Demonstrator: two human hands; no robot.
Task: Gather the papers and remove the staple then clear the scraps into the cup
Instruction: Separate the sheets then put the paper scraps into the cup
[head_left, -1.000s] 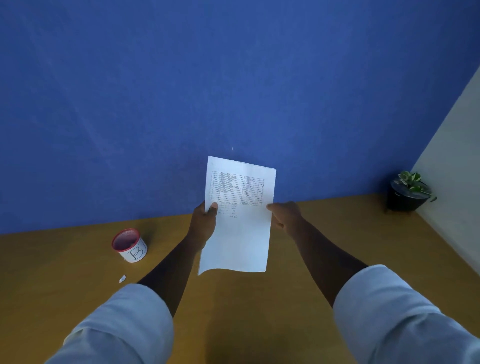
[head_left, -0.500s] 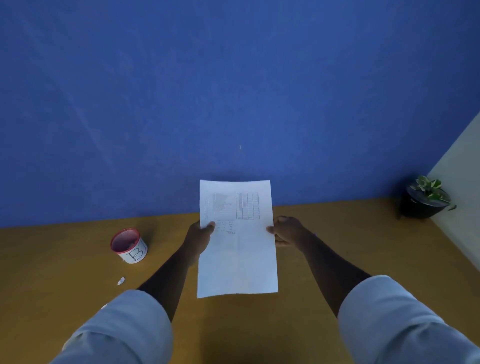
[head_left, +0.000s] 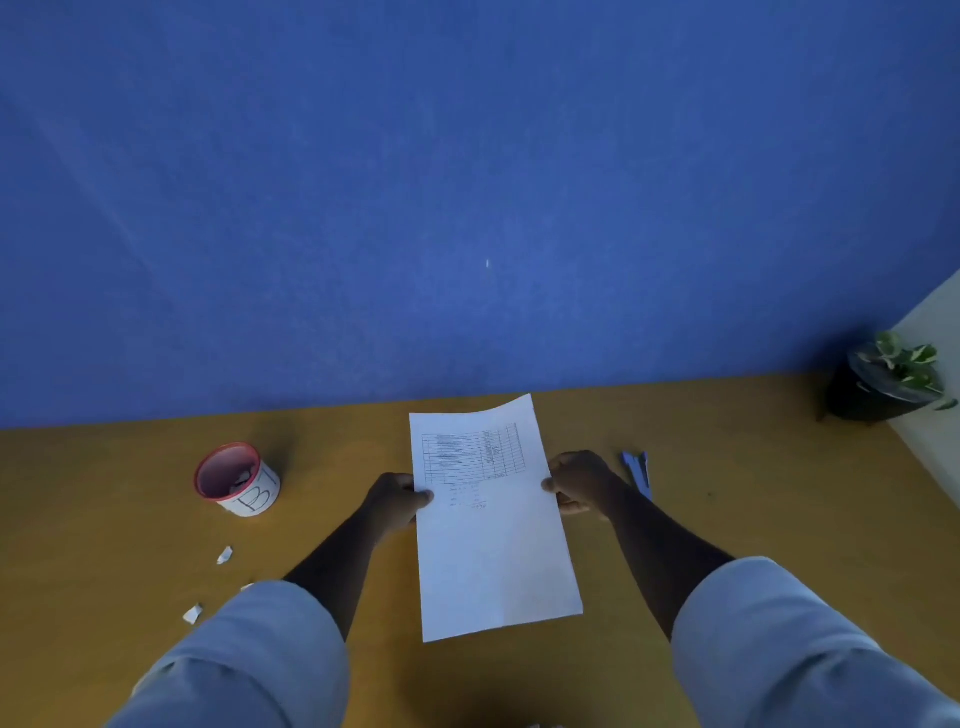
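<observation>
Both hands grip the papers (head_left: 488, 519) over the worktop (head_left: 727, 519): left hand (head_left: 397, 501) pinching one edge, right hand (head_left: 582, 480) the other. Scraps (head_left: 224, 555) lie near the cup (head_left: 236, 480) at left.

Light blue sleeves (head_left: 249, 654) rolled above forearms; bare left hand (head_left: 395, 501), right hand (head_left: 582, 480).

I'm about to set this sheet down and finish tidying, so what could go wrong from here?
1. The papers, pinched only at the edges by the left hand and right hand, could sag or slip.
2. Laid flat, they might cover the blue tool.
3. A sleeve could sweep the scraps away from the cup.
</observation>
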